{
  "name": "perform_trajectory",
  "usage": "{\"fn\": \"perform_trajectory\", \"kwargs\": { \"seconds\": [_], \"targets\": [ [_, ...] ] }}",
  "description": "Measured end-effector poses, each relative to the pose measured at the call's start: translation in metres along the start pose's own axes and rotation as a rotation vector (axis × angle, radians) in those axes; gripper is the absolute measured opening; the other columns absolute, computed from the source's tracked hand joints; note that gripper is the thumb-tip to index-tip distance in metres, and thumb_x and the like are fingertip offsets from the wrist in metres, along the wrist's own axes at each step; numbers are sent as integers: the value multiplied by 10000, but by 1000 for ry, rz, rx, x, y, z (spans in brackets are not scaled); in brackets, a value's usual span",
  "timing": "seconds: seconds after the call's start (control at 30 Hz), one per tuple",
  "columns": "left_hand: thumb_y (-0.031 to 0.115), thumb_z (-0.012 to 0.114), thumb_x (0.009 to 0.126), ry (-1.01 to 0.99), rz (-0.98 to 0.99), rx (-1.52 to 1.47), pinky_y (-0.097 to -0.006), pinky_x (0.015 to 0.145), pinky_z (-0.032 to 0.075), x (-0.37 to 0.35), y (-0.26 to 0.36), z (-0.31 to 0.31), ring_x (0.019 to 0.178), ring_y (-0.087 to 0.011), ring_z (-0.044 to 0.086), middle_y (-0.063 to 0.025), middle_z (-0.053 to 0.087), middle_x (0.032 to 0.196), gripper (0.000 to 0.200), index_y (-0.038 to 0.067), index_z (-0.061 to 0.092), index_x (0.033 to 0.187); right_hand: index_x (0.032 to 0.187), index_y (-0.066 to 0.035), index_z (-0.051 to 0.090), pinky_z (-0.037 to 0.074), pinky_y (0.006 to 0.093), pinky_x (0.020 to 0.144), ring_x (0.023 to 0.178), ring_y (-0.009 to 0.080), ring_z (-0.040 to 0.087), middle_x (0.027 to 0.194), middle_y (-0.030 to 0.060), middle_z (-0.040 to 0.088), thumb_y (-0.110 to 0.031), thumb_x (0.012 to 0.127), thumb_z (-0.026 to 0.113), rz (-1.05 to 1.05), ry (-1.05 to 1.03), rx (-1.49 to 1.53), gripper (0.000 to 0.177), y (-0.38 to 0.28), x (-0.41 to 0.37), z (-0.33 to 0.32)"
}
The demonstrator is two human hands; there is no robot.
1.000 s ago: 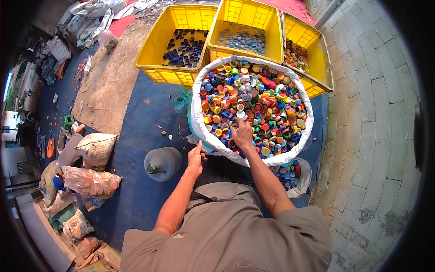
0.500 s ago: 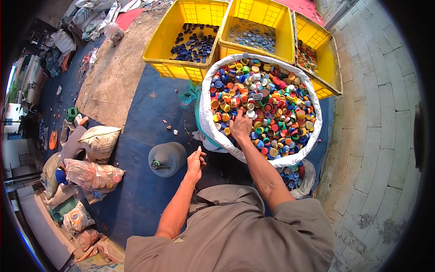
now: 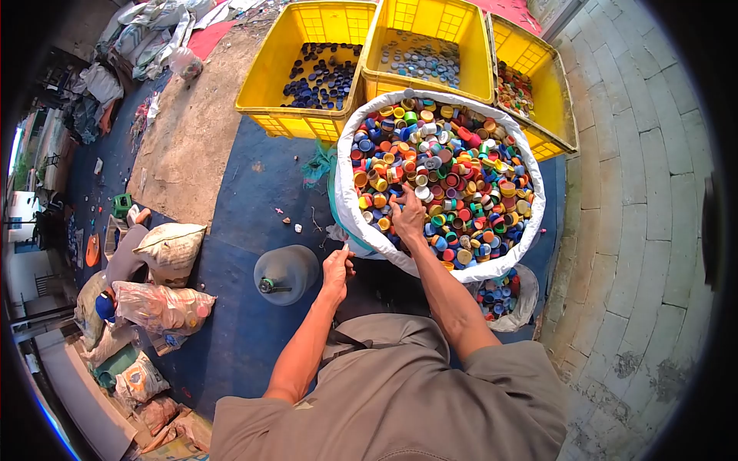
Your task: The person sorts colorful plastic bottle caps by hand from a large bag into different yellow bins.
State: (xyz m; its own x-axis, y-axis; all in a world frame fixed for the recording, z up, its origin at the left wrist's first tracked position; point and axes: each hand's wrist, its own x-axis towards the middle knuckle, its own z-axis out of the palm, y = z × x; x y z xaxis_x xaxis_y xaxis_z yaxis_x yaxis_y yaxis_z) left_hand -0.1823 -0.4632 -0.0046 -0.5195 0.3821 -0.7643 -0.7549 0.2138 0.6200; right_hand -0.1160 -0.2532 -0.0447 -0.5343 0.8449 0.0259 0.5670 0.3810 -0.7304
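Observation:
A large sack with a rolled white rim (image 3: 350, 207) holds a heap of mixed coloured bottle caps (image 3: 461, 184). My right hand (image 3: 407, 215) rests on the caps at the near left part of the heap, its fingers partly bent and apart; no cap shows clearly in its grip. Outside the sack, to the lower left, is my left hand (image 3: 338, 269), with its fingers curled and the thumb pointing up. A small whitish thing seems to be at its thumb tip, too small to name.
Behind the sack stand three yellow crates (image 3: 300, 123) with sorted caps. A grey round container (image 3: 286, 275) is left of my left hand. A smaller bag of caps (image 3: 523, 307) sits below right. At far left are stuffed sacks (image 3: 173, 253) and another person (image 3: 123, 253).
The view has shifted slightly. My right hand has its fingers a little more spread on the caps, and my left hand stays curled in nearly the same place.

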Motion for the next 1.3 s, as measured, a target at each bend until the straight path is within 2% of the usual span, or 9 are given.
{"fn": "perform_trajectory", "kwargs": {
  "seconds": [0.13,0.17,0.23,0.33,0.43,0.5,0.73,1.1,1.3],
  "targets": [
    [229,692,845,11,139,144,-223,544,432,9,13,16,573,-72,517,-10,577,672,209,55,590,900,1281,6,443,480,342,887,1021,211,622,894,114,693,-64,815,670,171,-64,394,523,-12,-7,-24],
    [213,701,836,0,248,207,-223,551,434,17,14,21,575,-77,521,-14,587,686,220,43,588,917,1276,21,441,481,340,886,996,216,630,908,117,685,-56,823,663,106,-12,411,510,-1,-9,-19],
    [181,720,817,-20,468,328,-224,564,438,36,19,30,580,-88,527,-23,607,713,250,18,584,951,1254,18,461,503,277,802,857,193,655,846,99,677,-38,781,663,181,44,731,518,-16,-15,-33],
    [139,743,754,24,802,706,-317,691,465,50,55,57,727,-192,565,-56,653,813,330,26,580,1018,1227,61,464,495,239,784,847,146,627,848,79,644,-44,761,634,376,-30,943,507,-17,-27,-57],
    [121,742,704,21,1038,917,-376,801,442,75,84,83,871,-258,550,-61,672,887,402,69,581,1069,1083,45,518,517,283,707,754,176,609,854,109,605,-102,780,496,561,-22,1505,338,-18,-40,-72],
    [132,718,711,-5,1149,1059,-398,830,420,94,100,97,882,-257,547,-45,673,934,455,114,572,1141,945,-32,521,524,346,679,750,214,603,810,81,555,-153,833,494,686,25,1631,167,-17,-49,-78],
    [101,712,697,-133,1298,1332,-395,785,380,134,113,130,922,-252,532,-92,633,874,546,126,571,1224,738,-78,516,476,344,664,726,208,542,726,48,514,-193,824,532,852,142,1663,144,-13,-82,-95],
    [174,730,743,-199,1290,1414,-378,762,367,158,115,133,861,-225,547,-84,620,830,508,140,582,1227,720,-79,514,484,346,664,706,201,541,698,41,508,-226,871,534,874,144,1728,211,1,-97,-96],
    [149,716,733,-226,1341,1380,-388,799,361,155,113,128,931,-236,549,-77,643,888,564,77,534,1262,672,-100,454,443,319,607,670,183,513,644,24,446,-274,888,556,901,84,1644,296,-5,-78,-89]
  ]
}}
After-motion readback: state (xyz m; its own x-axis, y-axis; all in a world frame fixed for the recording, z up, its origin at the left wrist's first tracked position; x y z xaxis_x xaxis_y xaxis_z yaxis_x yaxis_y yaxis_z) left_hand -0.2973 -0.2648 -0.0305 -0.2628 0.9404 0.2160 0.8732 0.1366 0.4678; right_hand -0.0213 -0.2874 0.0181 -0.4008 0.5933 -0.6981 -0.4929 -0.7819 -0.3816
